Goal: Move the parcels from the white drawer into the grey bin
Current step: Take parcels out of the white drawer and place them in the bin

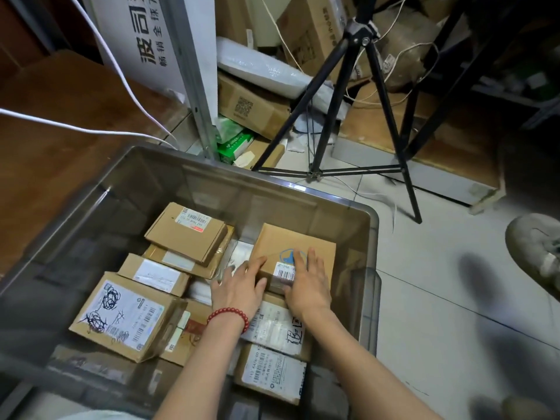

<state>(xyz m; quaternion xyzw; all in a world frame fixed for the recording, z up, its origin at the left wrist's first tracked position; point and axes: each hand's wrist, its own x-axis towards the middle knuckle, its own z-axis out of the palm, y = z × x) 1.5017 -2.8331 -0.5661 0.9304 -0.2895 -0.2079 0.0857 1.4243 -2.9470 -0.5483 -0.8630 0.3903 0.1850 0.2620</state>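
We lay left hand [239, 287] and right hand [309, 283] flat on the brown parcel [291, 237] at two o'clock in the grey bin [212, 189], each grip spread, pressing, probably to seat it level among the other parcels [188, 231]

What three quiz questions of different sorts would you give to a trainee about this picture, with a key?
1. True or false: the left hand and the right hand touch the same parcel.
2. Which wrist wears the red bracelet? A) left B) right C) neither
3. Fill the gap: the black tripod stands ____ the grey bin.

Key: 1 true; 2 A; 3 outside.
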